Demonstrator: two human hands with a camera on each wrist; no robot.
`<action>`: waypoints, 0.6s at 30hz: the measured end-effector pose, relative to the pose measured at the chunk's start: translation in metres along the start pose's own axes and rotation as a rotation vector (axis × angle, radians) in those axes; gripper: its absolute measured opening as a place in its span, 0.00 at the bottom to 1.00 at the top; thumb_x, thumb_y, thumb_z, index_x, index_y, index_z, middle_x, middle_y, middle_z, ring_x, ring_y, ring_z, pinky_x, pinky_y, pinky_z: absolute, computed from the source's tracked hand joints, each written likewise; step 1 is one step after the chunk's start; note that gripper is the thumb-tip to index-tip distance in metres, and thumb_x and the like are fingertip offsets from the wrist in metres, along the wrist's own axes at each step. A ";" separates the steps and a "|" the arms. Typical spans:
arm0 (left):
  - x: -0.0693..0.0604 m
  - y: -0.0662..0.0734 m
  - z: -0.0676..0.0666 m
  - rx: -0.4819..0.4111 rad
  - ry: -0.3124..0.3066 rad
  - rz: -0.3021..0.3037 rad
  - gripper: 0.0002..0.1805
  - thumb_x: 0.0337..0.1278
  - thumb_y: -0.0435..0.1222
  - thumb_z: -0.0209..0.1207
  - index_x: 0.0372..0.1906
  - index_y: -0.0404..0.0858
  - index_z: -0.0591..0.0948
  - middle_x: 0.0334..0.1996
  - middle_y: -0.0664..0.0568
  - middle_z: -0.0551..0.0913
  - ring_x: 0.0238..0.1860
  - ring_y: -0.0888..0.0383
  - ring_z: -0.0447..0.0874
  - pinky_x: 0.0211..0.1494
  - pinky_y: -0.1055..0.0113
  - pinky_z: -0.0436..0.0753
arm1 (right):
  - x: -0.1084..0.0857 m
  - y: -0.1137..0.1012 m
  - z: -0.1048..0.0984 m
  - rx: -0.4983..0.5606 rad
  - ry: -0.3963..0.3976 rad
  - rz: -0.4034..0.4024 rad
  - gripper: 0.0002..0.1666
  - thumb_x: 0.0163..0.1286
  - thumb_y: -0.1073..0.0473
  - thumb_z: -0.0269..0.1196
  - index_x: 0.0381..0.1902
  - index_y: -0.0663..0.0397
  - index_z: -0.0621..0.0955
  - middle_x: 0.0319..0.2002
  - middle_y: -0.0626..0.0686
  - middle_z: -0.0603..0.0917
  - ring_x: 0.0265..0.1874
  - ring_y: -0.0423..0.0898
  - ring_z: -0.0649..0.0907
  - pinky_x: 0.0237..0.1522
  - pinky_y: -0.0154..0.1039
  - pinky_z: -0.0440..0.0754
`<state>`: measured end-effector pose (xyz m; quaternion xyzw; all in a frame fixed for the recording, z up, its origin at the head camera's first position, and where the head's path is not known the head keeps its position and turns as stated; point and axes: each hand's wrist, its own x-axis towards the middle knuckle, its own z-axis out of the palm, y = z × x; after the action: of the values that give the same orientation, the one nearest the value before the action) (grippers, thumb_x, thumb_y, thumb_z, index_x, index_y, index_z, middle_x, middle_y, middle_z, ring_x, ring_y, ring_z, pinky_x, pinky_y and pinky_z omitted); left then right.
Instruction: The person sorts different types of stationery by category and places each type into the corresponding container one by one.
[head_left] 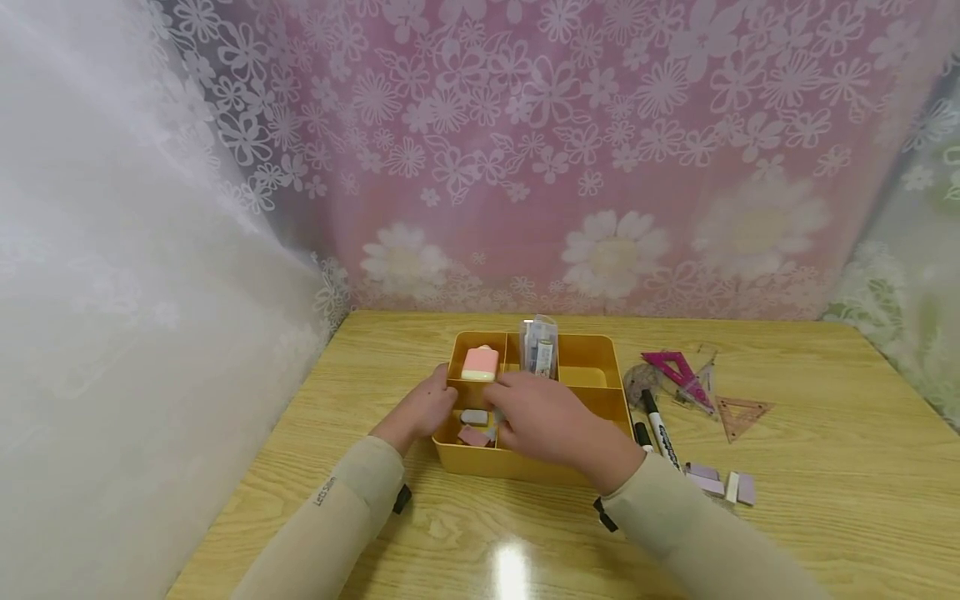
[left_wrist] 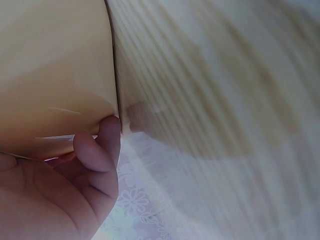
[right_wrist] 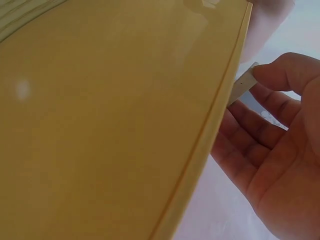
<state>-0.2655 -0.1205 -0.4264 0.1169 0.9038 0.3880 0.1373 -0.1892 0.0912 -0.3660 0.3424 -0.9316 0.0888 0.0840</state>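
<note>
A yellow compartment box (head_left: pixel 517 467) stands on the table. My left hand (head_left: pixel 427 406) holds its left side, thumb at the rim; in the left wrist view curled fingers (left_wrist: pixel 102 145) lie against the box wall (left_wrist: pixel 55 90). Over the front compartments is my right hand (head_left: pixel 543 417), pinching a small pale eraser (right_wrist: pixel 244 86) between thumb and fingers near the box's rim (right_wrist: pixel 200 145). Below it, the front left compartment holds a grey-white eraser (head_left: pixel 474 417) and a pink eraser (head_left: pixel 473 436). A pink and cream case-like item (head_left: pixel 480 364) sits in the back left compartment.
A clear plastic pack (head_left: pixel 539 346) stands in the back middle compartment. Right of the box lie black-capped markers (head_left: pixel 660 429), a magenta set square (head_left: pixel 678 375), an orange triangle (head_left: pixel 741 415) and several lilac and white erasers (head_left: pixel 705 482). A floral curtain (head_left: pixel 600 167) hangs behind.
</note>
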 end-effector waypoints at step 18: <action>0.000 -0.001 -0.001 -0.009 -0.006 0.015 0.28 0.76 0.36 0.39 0.77 0.36 0.56 0.69 0.41 0.71 0.68 0.47 0.69 0.71 0.45 0.64 | 0.013 -0.007 0.001 -0.036 -0.036 0.021 0.18 0.65 0.64 0.61 0.51 0.42 0.85 0.46 0.42 0.81 0.42 0.42 0.80 0.38 0.37 0.80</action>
<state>-0.2661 -0.1217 -0.4269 0.1242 0.9009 0.3926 0.1374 -0.1948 0.0776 -0.3631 0.3324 -0.9380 0.0666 0.0725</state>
